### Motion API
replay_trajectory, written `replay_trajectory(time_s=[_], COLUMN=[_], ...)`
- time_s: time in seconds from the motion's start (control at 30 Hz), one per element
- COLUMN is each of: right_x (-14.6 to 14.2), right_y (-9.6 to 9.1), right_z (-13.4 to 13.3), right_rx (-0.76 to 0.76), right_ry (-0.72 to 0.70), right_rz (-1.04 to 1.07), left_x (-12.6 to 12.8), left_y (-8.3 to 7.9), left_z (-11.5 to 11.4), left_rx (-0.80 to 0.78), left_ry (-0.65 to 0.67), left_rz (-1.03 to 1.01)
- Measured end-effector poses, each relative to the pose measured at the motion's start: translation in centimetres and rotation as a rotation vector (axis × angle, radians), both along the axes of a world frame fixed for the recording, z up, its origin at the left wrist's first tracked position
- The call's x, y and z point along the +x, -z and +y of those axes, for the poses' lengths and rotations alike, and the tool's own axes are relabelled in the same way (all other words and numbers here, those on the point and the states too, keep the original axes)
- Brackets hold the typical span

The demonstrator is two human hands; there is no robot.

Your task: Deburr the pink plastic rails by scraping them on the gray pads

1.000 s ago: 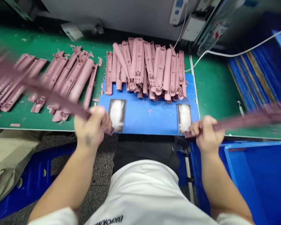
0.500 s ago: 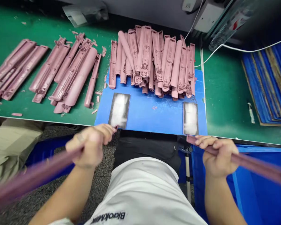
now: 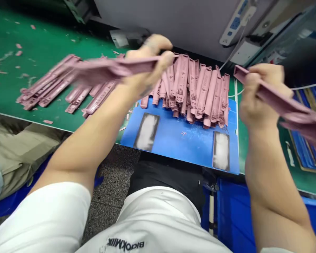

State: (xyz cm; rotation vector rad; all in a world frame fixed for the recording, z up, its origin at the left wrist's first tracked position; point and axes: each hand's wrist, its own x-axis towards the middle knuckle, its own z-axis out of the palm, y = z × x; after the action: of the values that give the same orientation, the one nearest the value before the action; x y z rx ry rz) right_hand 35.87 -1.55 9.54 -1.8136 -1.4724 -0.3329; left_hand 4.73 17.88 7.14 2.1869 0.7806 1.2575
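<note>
My left hand (image 3: 150, 59) is closed around the end of a long pink plastic part (image 3: 102, 70), raised over the bench and smeared by motion. On the other side, my right hand (image 3: 263, 95) grips a second pink plastic part (image 3: 292, 105), which slants down to the right edge of the view. Between and below the hands lies a heap of similar pink plastic parts (image 3: 200, 89), piled on a blue sheet (image 3: 184, 151). Two dark-edged rectangular pads (image 3: 146, 131) with whitish middles lie on that sheet, one at each side.
More pink parts (image 3: 52, 80) and small scraps lie on the green bench (image 3: 5, 88) at left. Stacked blue boards (image 3: 309, 140) stand at right. A blue bin (image 3: 234, 211) is below the bench edge. A seated person's leg (image 3: 23, 147) shows at lower left.
Both hands have risen from the bench's front edge to above it, each carrying its pink part. The view has shifted, so the bench contents appear lower and further right.
</note>
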Motion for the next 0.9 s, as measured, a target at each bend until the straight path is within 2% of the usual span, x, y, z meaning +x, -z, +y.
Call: replay_trajectory(time_s=[0.07, 0.17, 0.23, 0.27, 0.33, 0.43, 0.5, 0.53, 0.6, 0.67, 0.77, 0.83, 0.9], right_x=[-1.2, -2.9, -3.3, -3.3, -3.1, -4.7, -8.2, -10.7, -16.7, -23.0, -29.7, -31.6, -31.6], right_y=[-0.4, 0.1, 0.8, 1.0, 1.1, -0.1, -1.1, -1.5, -1.4, -0.1, 3.1, 4.8, 5.7], right_z=[5.4, 13.2, 16.5, 17.5, 18.2, 16.9, 15.4, 14.6, 13.6, 13.8, 15.8, 17.4, 18.2], right_rx=[-0.253, -0.535, -0.627, -0.656, -0.695, -0.638, -0.488, -0.434, -0.459, -0.654, -0.844, -0.91, -0.959], right_ry=[-0.057, -0.015, -0.036, -0.057, -0.064, -0.011, -0.047, -0.116, -0.307, -0.43, -0.394, -0.34, -0.295], right_rz=[-0.226, -0.438, -0.504, -0.517, -0.496, -0.432, -0.399, -0.386, -0.367, -0.368, -0.36, -0.335, -0.296], left_x=[2.6, 5.6, 5.6, 4.8, 1.4, -6.7, -12.1, -14.4, -17.4, -18.6, -18.6, -18.5, -18.7], left_y=[0.2, 1.2, 1.6, 1.6, 1.1, -0.1, -0.1, 0.3, 1.6, 3.2, 4.9, 5.2, 5.1], left_z=[2.7, 5.9, 6.9, 7.1, 6.9, 6.3, 5.9, 5.7, 5.1, 4.5, 3.8, 3.4, 2.9], left_rx=[-0.038, -0.018, -0.004, -0.002, -0.007, -0.06, -0.155, -0.215, -0.328, -0.398, -0.43, -0.459, -0.496], left_ry=[-0.014, 0.024, 0.034, 0.032, -0.006, -0.183, -0.344, -0.408, -0.469, -0.451, -0.436, -0.462, -0.478], left_rz=[0.27, 0.478, 0.551, 0.579, 0.614, 0.692, 0.793, 0.851, 0.957, 1.02, 0.976, 0.887, 0.805])
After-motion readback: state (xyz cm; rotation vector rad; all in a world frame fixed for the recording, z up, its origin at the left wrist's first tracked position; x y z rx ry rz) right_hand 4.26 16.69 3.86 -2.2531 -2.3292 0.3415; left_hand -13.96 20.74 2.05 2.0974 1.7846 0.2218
